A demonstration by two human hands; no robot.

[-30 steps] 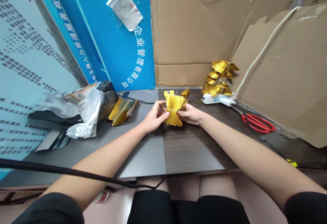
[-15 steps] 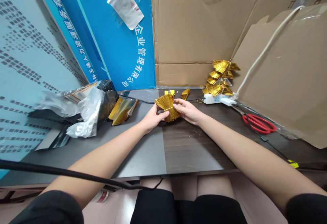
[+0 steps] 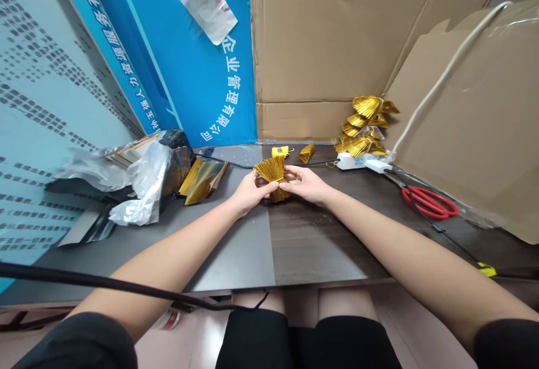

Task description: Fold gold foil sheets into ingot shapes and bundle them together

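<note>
Between my hands is a pleated gold foil fan (image 3: pixel 270 169), pinched in at the waist by a band and spread wide at the top. My left hand (image 3: pixel 251 192) grips its left side, thumb on the front near the waist. From the right, my right hand (image 3: pixel 306 185) holds it too, its thumb meeting the left thumb at the band. Fingers behind the foil are partly hidden. Just beyond it on the table (image 3: pixel 320 245) lie a yellow tape measure (image 3: pixel 279 151) and a small folded gold piece (image 3: pixel 307 153).
Several gold foil fans (image 3: pixel 364 127) are stacked at the back right by a white power strip (image 3: pixel 353 161). A red coiled cable (image 3: pixel 432 203) lies right of them. Crumpled plastic (image 3: pixel 145 181) and gold foil sheets (image 3: pixel 202 181) are at left. A black cable (image 3: pixel 126 286) crosses the foreground.
My right thumb has moved left and down, from the fan's right side onto the front of its waist beside the left thumb. The left hand stays nearly in place.
</note>
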